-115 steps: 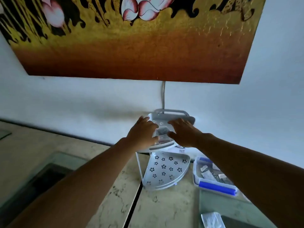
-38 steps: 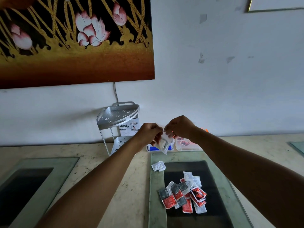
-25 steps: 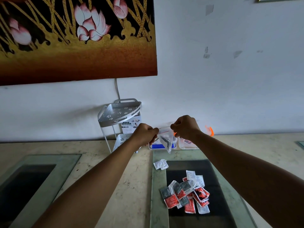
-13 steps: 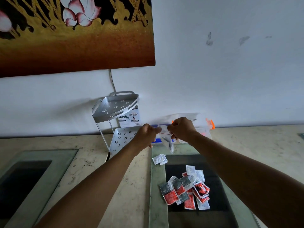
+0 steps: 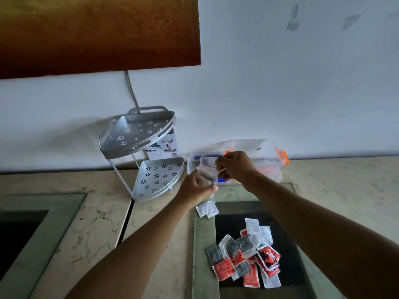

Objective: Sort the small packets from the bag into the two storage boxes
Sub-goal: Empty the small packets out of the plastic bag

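Note:
A small clear zip bag [image 5: 206,169] with a red strip is held above the counter near the wall. My left hand [image 5: 197,186] grips its lower part and my right hand [image 5: 234,167] pinches its top edge. Behind the hands stand two clear storage boxes side by side: one with blue clips [image 5: 192,164], largely hidden, and one with orange clips [image 5: 273,169]. A pile of red, grey and white packets [image 5: 248,253] lies on the dark glass panel below my right arm. Two white packets [image 5: 207,209] lie apart from the pile, nearer the hands.
A grey two-tier corner rack [image 5: 143,152] with flower-shaped holes stands against the wall left of the boxes. A painting [image 5: 97,33] hangs above it. A second dark glass panel [image 5: 19,229] is set into the marble counter [image 5: 103,216] at left.
The hands came off the rack's top tier and now hold the bag in front of the boxes. In the last half second the left hand slid down the bag. The camera tilted down.

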A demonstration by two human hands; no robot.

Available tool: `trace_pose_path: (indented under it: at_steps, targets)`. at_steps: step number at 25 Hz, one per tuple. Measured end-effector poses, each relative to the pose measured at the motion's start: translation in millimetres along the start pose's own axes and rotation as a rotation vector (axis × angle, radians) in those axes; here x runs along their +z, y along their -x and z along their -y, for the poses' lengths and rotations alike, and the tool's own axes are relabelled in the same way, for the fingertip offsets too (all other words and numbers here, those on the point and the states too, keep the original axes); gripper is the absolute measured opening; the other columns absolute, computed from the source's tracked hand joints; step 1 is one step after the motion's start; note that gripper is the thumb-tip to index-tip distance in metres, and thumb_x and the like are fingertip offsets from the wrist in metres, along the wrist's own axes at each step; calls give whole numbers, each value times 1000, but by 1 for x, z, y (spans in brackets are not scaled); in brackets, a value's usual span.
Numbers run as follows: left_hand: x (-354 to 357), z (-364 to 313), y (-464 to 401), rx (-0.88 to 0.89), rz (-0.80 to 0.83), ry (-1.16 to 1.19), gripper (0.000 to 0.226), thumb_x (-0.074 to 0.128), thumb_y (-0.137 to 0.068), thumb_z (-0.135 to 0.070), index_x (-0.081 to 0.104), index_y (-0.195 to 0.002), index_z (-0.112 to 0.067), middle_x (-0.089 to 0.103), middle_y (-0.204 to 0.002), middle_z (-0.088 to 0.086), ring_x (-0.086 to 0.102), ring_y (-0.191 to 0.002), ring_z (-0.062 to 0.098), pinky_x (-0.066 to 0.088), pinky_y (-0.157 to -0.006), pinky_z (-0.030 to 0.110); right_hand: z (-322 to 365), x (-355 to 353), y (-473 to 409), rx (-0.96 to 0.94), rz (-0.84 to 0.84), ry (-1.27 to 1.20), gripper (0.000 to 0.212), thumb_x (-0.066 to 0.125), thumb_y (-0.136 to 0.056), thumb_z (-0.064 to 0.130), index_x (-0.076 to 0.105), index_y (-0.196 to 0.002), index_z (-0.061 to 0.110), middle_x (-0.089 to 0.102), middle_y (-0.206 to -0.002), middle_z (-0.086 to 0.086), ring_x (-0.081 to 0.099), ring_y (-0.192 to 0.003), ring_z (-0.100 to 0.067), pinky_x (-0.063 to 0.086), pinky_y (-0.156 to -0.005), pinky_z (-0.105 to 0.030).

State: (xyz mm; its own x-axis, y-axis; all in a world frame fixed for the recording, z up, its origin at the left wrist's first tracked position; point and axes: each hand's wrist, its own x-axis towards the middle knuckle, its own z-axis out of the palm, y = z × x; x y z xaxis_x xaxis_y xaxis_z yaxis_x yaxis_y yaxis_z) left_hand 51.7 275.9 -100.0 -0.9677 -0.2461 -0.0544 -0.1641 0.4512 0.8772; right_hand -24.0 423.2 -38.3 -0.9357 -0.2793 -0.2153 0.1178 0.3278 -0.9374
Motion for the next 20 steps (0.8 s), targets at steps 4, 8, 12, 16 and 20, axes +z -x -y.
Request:
trace_pose_path:
  at_steps: [4, 8, 12, 16, 20]
  targets:
    - [7, 11, -32, -182, 95, 240, 28, 81, -81, -29, 61, -93, -13, 68, -81, 12, 69, -58, 25, 61, -58, 44, -31, 5, -37, 96, -51, -73, 21, 53, -96, 11, 69, -101, -3, 69, -85, -16, 64, -55, -23, 51, -52, -31]
    - [11, 8, -69, -336, 110, 210, 23, 70, -91, -24, 56, -73, -16, 61, -64, 12, 59, -43, 19, 49, -44, 28, -65, 23, -63, -31, 68, 116, 17, 66, -93, 16, 62, -108, 10, 72, -90, -12, 71, -65, -24, 55, -53, -34]
    - [10, 21, -117, -449, 128, 229, 29, 73, -86, -35, 62, -71, -12, 57, -47, 4, 43, -39, 19, 37, -42, 24, -85, 38, -94, -187, 122, 195, 48, 75, -77, 9, 54, -116, 26, 69, -100, -5, 74, -75, -22, 60, -59, -37]
    - [10, 42, -148, -530, 115, 367, 40, 73, -88, -33, 60, -104, 2, 58, -57, 8, 45, -40, 19, 36, -38, 24, -89, 40, -122, -270, 134, 279, 48, 77, -78, 5, 54, -117, 25, 64, -102, 5, 68, -83, -14, 55, -62, -22]
    - [8, 50, -165, -644, 152, 505, 18, 49, -94, -23, 54, -97, -5, 61, -73, 17, 45, -47, 20, 32, -43, 22, -95, 45, -152, -253, 85, 323, 17, 73, -87, 11, 67, -101, 17, 71, -94, 2, 74, -69, -15, 62, -69, -40]
